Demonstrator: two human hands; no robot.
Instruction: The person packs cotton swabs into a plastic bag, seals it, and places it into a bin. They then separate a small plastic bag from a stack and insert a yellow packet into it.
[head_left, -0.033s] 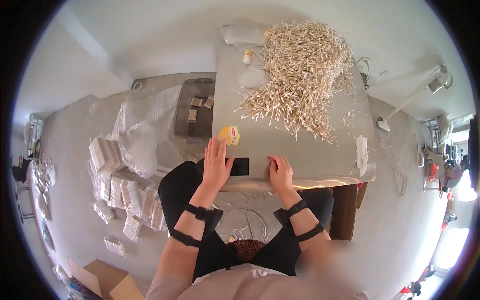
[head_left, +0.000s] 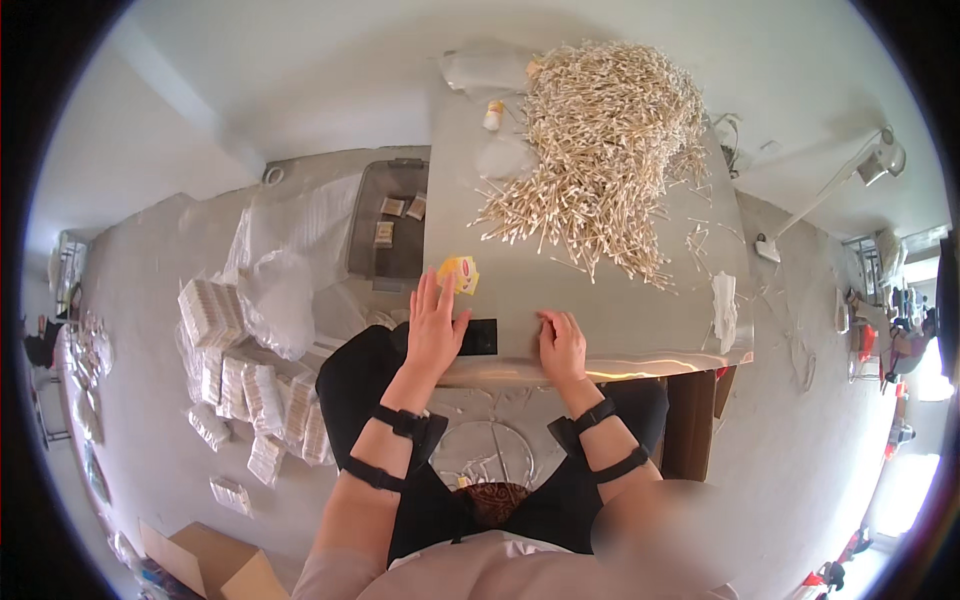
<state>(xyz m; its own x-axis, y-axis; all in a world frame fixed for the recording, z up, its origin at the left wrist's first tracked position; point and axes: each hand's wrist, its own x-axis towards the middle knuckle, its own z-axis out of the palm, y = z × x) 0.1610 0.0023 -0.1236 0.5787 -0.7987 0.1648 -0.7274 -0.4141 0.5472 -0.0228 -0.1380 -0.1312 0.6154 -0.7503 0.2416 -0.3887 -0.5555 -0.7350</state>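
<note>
Seeing no change vs last pic, so prob. pausing | Resting L hand (head_left: pixel 432 328) on desk (head_left: pixel 640 318) w/ spread, empty grip, by yellow cards (head_left: pixel 464 272) + blk slab (head_left: pixel 482 337) | Resting R hand (head_left: pixel 563 348) near edge, can't tell grip | Seeing swab pile (head_left: pixel 615 140) far back

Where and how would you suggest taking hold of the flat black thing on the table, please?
I would probably pinch the flat black thing by its near and far edges at the right end, coming from the right: it lies flat, that end is bare, and the left hand hides its left end.
</note>
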